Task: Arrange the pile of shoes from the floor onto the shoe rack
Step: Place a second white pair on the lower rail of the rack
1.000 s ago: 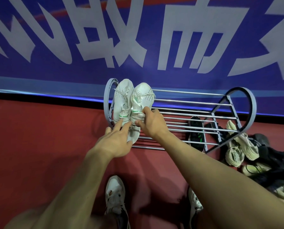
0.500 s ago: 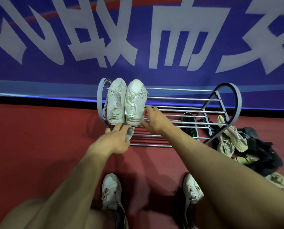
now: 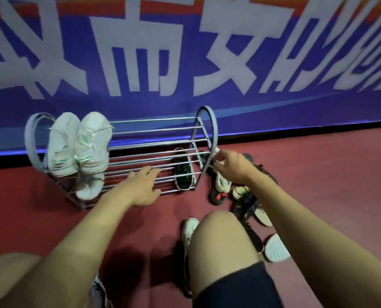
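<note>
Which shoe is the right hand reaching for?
The cream knit shoe just outside the rack's right end; the right hand pinches its top.

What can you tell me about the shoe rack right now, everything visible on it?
The shoe rack is a low frame of shiny horizontal metal bars strung between two grey, arch-shaped end pieces. It stands on the red floor against the blue banner wall. A pair of white sneakers sits on its upper bars at the left end, toes toward the wall; another pale shoe shows below them. A black shoe with green marks lies under the bars near the right end. The left hand hovers open over the front bars; contact is unclear.
</note>
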`<action>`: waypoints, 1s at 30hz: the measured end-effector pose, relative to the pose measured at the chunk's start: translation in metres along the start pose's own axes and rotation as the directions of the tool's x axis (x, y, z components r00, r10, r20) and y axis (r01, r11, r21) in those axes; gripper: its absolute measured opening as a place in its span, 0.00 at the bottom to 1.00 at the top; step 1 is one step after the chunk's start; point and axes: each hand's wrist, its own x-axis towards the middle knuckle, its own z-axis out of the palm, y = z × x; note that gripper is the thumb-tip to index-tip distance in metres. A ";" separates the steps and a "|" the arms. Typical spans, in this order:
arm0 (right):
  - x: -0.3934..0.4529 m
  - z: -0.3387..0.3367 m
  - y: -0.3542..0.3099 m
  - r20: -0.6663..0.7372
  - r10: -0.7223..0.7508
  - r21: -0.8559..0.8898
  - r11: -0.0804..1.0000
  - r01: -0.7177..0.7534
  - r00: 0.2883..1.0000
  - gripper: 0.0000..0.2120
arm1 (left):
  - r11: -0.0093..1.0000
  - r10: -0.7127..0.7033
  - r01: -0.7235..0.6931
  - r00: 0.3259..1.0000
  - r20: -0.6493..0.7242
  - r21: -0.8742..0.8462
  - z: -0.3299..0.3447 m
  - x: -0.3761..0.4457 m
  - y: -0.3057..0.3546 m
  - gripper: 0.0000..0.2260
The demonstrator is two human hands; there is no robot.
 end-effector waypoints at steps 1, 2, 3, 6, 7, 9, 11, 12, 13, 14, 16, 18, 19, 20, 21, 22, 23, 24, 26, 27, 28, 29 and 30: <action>-0.015 0.004 0.027 -0.014 0.044 -0.001 0.999 -0.044 0.999 0.11 | 1.000 0.030 -0.030 1.000 0.003 -0.002 0.008 0.006 0.012 0.33; -0.028 0.011 0.056 -0.013 0.102 -0.001 0.995 -0.102 0.995 0.13 | 0.998 0.056 -0.056 0.998 0.000 0.001 0.017 0.013 0.021 0.33; -0.041 0.020 0.082 0.001 0.175 -0.009 0.985 -0.175 0.985 0.14 | 0.997 0.079 -0.079 0.997 -0.006 0.009 0.025 0.020 0.029 0.33; -0.076 0.061 0.158 -0.004 0.340 -0.035 0.940 -0.340 0.940 0.20 | 0.992 0.126 -0.126 0.991 -0.053 0.006 0.046 0.034 0.045 0.31; -0.086 0.077 0.181 0.008 0.385 -0.027 0.923 -0.385 0.923 0.22 | 0.991 0.134 -0.135 0.988 -0.073 -0.003 0.052 0.038 0.049 0.30; -0.105 0.108 0.219 0.062 0.496 -0.052 0.868 -0.493 0.866 0.22 | 0.989 0.149 -0.150 0.985 -0.088 -0.005 0.065 0.046 0.057 0.28; -0.124 0.134 0.246 0.104 0.599 -0.087 0.800 -0.593 0.794 0.22 | 0.988 0.156 -0.156 0.986 -0.066 0.004 0.079 0.055 0.063 0.26; -0.131 0.146 0.257 0.118 0.635 -0.093 0.773 -0.628 0.764 0.23 | 0.987 0.158 -0.158 0.986 -0.053 0.010 0.086 0.061 0.066 0.26; -0.138 0.157 0.266 0.142 0.662 -0.112 0.750 -0.652 0.736 0.23 | 0.986 0.166 -0.165 0.985 -0.045 0.015 0.093 0.070 0.070 0.25; -0.144 0.170 0.279 0.166 0.674 -0.143 0.738 -0.659 0.720 0.23 | 0.984 0.179 -0.178 0.983 -0.045 0.020 0.098 0.079 0.076 0.25; -0.151 0.188 0.301 0.193 0.699 -0.196 0.715 -0.671 0.688 0.25 | 0.975 0.224 -0.223 0.973 -0.062 0.015 0.109 0.098 0.094 0.24; -0.155 0.204 0.322 0.186 0.735 -0.175 0.677 -0.715 0.652 0.28 | 0.961 0.273 -0.275 0.959 -0.075 -0.019 0.120 0.114 0.118 0.22; -0.157 0.211 0.330 0.189 0.760 -0.145 0.648 -0.748 0.622 0.30 | 0.955 0.290 -0.294 0.954 -0.075 -0.040 0.126 0.121 0.129 0.22; -0.157 0.218 0.339 0.199 0.791 -0.108 0.605 -0.789 0.579 0.33 | 0.951 0.302 -0.305 0.951 -0.066 -0.056 0.132 0.126 0.140 0.22; -0.155 0.223 0.348 0.216 0.823 -0.088 0.553 -0.829 0.526 0.35 | 0.946 0.313 -0.317 0.948 -0.059 -0.068 0.139 0.131 0.147 0.21; -0.153 0.230 0.359 0.238 0.851 -0.072 0.496 -0.865 0.468 0.36 | 0.943 0.320 -0.323 0.946 -0.050 -0.077 0.147 0.137 0.151 0.21; -0.150 0.236 0.368 0.255 0.868 -0.070 0.456 -0.887 0.426 0.37 | 0.941 0.324 -0.326 0.945 -0.036 -0.086 0.154 0.142 0.154 0.21; -0.149 0.242 0.380 0.283 0.872 -0.074 0.434 -0.898 0.399 0.38 | 0.941 0.326 -0.327 0.945 -0.025 -0.086 0.160 0.146 0.156 0.21; -0.145 0.250 0.393 0.344 0.860 -0.102 0.433 -0.896 0.376 0.40 | 0.939 0.334 -0.334 0.942 -0.014 -0.087 0.173 0.154 0.155 0.21; -0.144 0.253 0.395 0.381 0.848 -0.092 0.430 -0.898 0.368 0.41 | 0.937 0.338 -0.337 0.941 -0.013 -0.092 0.177 0.158 0.153 0.20; -0.143 0.258 0.397 0.408 0.838 -0.071 0.425 -0.902 0.363 0.42 | 0.936 0.339 -0.338 0.941 -0.014 -0.093 0.180 0.160 0.151 0.20; -0.142 0.264 0.397 0.414 0.834 -0.050 0.421 -0.906 0.365 0.40 | 0.936 0.338 -0.338 0.941 -0.017 -0.095 0.183 0.163 0.149 0.20; -0.142 0.272 0.398 0.408 0.834 -0.027 0.417 -0.908 0.371 0.39 | 0.937 0.337 -0.336 0.941 -0.013 -0.095 0.185 0.165 0.147 0.20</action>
